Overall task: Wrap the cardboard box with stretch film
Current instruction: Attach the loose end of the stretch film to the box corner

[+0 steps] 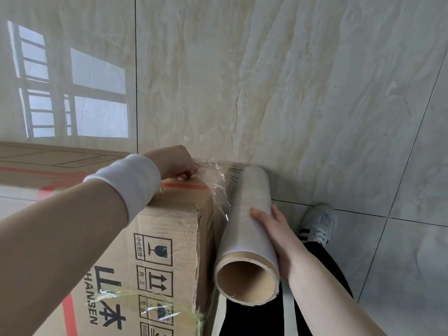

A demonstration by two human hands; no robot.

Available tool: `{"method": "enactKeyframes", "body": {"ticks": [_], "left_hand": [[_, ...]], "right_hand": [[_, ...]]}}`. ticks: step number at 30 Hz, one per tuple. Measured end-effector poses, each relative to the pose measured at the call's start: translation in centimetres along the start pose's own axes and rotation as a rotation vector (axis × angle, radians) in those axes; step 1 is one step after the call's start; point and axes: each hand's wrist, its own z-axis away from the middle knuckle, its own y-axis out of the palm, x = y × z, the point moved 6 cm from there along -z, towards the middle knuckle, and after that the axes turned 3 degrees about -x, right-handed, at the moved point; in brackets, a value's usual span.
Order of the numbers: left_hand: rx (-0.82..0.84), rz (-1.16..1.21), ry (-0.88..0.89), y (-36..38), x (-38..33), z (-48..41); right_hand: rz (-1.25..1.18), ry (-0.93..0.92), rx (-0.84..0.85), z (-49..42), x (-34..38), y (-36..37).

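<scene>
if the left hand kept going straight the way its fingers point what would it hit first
Probably the crumpled stretch film just past the left hand at the cardboard box corner; behind it, the far end of the roll. Depth is unclear.

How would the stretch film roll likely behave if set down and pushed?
The stretch film roll is cylindrical, so it would probably roll on the glossy floor. Its hollow cardboard core suggests stiffness and modest weight.
</scene>
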Motion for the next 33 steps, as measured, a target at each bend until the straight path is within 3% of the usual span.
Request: {"method": "enactKeyframes", "body": {"ticks": [3,10,15,20,23,28,33], "left_hand": [[0.0,-0.218,0.088,-0.1,-0.4,-0.2],[0.218,-0.336,0.503,-0.4,-1.9,2.3],[0.294,-0.32,0.545,-1.3,-0.9,5.2],[0.357,-0.271,0.458,-1.7,0.8,5.9],[0.344,-0.265,0.461,-2.7,1.0,6.2],[0.266,-0.109,0.613,-3.5,-2.6,9.0],[0.247,-0.401,0.699,-0.5,-4.3,10.7]], "right_hand": [[0.055,0.015,-0.027,0.3,-0.4,0.7],[0.175,0.029,0.0,0.3,-0.1,0.8],[0.367,0.087,0.055,-0.3,0.8,0.8],[0.587,-0.054,0.007,-0.9,2.0,0.6],[0.549,-0.187,0.005,-0.9,3.0,1.2],[0.473,-0.157,0.044,-0.9,2.9,2.3],[0.402,-0.08,0.068,-0.6,3.1,2.1]]}}
